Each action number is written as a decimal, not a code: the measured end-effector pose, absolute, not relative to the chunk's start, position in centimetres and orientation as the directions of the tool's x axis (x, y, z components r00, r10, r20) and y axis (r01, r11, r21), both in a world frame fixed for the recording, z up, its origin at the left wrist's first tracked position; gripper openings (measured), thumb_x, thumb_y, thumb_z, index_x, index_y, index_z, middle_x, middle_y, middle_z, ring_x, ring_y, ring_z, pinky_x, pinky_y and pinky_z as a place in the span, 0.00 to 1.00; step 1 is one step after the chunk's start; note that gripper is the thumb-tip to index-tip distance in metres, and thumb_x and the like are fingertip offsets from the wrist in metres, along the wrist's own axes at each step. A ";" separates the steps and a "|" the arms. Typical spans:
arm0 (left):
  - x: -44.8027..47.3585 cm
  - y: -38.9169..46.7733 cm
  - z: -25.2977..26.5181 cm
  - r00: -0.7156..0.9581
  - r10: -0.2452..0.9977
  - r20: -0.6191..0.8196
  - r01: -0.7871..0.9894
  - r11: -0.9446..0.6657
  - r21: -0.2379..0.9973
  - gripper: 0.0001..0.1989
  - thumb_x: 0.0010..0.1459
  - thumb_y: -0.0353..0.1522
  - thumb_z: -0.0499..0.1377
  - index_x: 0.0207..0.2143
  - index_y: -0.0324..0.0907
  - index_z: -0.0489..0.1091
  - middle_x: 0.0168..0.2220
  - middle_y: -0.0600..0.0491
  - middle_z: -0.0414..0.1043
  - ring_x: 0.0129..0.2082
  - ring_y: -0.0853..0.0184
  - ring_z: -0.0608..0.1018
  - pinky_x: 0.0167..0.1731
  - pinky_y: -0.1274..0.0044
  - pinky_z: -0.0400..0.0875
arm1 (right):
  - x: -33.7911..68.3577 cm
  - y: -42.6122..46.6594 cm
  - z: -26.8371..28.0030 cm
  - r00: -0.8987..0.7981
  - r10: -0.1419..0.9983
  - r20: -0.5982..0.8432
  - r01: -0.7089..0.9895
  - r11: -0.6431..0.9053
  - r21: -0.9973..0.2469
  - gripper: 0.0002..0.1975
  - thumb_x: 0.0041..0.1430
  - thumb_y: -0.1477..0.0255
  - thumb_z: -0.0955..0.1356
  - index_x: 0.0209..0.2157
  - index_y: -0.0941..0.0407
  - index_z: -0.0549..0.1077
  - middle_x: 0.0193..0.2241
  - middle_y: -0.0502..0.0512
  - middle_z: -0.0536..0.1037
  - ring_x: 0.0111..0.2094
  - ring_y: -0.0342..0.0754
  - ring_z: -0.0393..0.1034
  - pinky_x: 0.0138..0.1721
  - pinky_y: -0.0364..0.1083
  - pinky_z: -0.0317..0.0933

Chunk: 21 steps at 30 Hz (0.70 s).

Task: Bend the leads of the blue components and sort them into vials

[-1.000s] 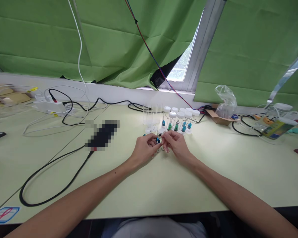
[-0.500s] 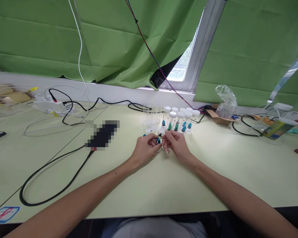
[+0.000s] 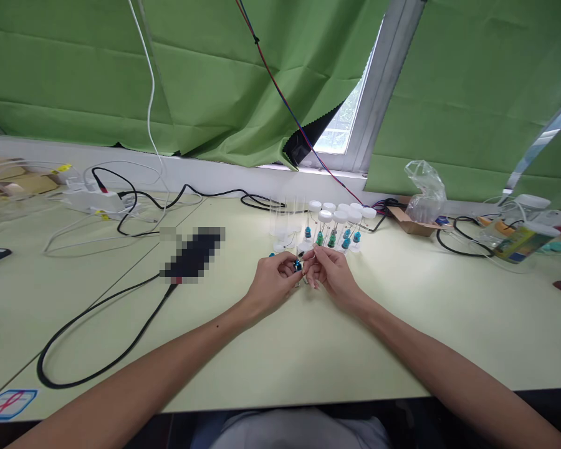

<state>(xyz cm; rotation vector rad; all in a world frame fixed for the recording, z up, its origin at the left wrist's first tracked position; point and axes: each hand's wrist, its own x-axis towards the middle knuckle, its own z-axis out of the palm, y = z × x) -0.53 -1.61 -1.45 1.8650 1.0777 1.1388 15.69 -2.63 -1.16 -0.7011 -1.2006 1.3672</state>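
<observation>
My left hand is closed on a small blue-and-black part with a thin stem rising from it. Its exact kind is too small to tell. Close beside it, my right hand pinches thumb and forefinger together near the part. What sits in that pinch is too small to make out. Just beyond both hands stand several small assemblies with white round tops, thin wires and blue or green bodies. To their left are clear plastic cylinders.
A dark pixelated device with a black cable lies to the left. At the back right are a cardboard box with a clear plastic bag and a yellow-labelled container. A white power strip sits at the back left.
The blue-and-black part and its stem have tilted or shifted slightly in my left hand. My right fingertips have moved a little; both arms stay almost in place.
</observation>
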 end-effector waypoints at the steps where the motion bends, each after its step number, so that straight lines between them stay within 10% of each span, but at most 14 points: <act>1: -0.5 -1.6 -1.4 0.270 0.900 0.343 0.290 -0.415 0.862 0.11 0.52 0.39 0.63 0.33 0.40 0.73 0.22 0.56 0.70 0.18 0.73 0.70 0.20 0.80 0.66 | 15.7 -2.6 -1.2 -0.201 0.953 0.228 -0.355 0.146 -0.923 0.19 0.59 0.55 0.70 0.32 0.59 0.76 0.23 0.52 0.76 0.16 0.41 0.67 0.16 0.40 0.58; 21: -0.7 -1.3 -1.7 0.266 0.916 0.301 0.211 -0.360 0.909 0.11 0.52 0.38 0.63 0.35 0.40 0.73 0.21 0.57 0.70 0.17 0.72 0.71 0.18 0.80 0.66 | 15.8 -2.4 -1.3 -0.286 0.934 0.213 -0.438 0.070 -0.896 0.17 0.58 0.57 0.71 0.37 0.58 0.77 0.31 0.57 0.80 0.22 0.42 0.67 0.22 0.43 0.61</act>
